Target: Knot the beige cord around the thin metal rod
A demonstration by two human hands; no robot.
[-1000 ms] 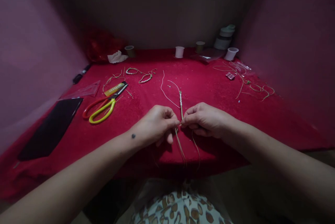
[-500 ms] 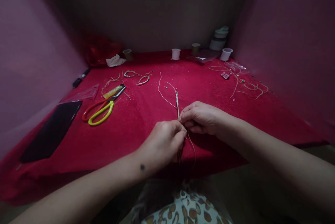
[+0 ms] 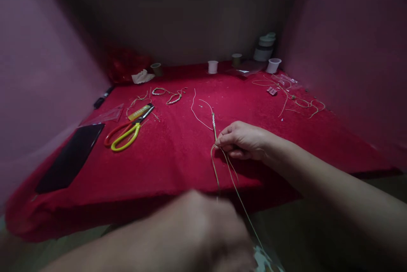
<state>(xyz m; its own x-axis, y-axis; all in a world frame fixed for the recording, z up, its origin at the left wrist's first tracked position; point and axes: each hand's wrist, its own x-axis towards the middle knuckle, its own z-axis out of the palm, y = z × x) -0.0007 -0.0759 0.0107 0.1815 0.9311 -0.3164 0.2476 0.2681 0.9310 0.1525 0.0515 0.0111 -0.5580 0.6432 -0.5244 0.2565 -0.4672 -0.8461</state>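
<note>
A thin beige cord with a short knotted, beaded stretch (image 3: pixel 213 123) lies on the red cloth-covered table (image 3: pixel 165 153). My right hand (image 3: pixel 243 140) is closed and pinches that cord at the lower end of the knotted part. Loose strands (image 3: pixel 235 187) run from the pinch over the table's front edge; one is stretched straight towards me. My left hand (image 3: pixel 203 229) is low and close to the camera, off the table, beside that taut strand. It is blurred by motion, so its fingers and any hold on the strand cannot be made out.
Orange and yellow scissors (image 3: pixel 125 132) and a yellow tool (image 3: pixel 139 112) lie at left, beside a flat black sheet (image 3: pixel 71 157). Finished bracelets (image 3: pixel 165 94) lie further back. Small cups (image 3: pixel 213 67) stand along the rear wall. Tangled cords (image 3: pixel 299 102) are at right. Walls close in on three sides.
My left hand has left the pinch point beside my right hand and drawn back towards me, off the table's edge. One strand is now pulled taut. My right hand stays in place.
</note>
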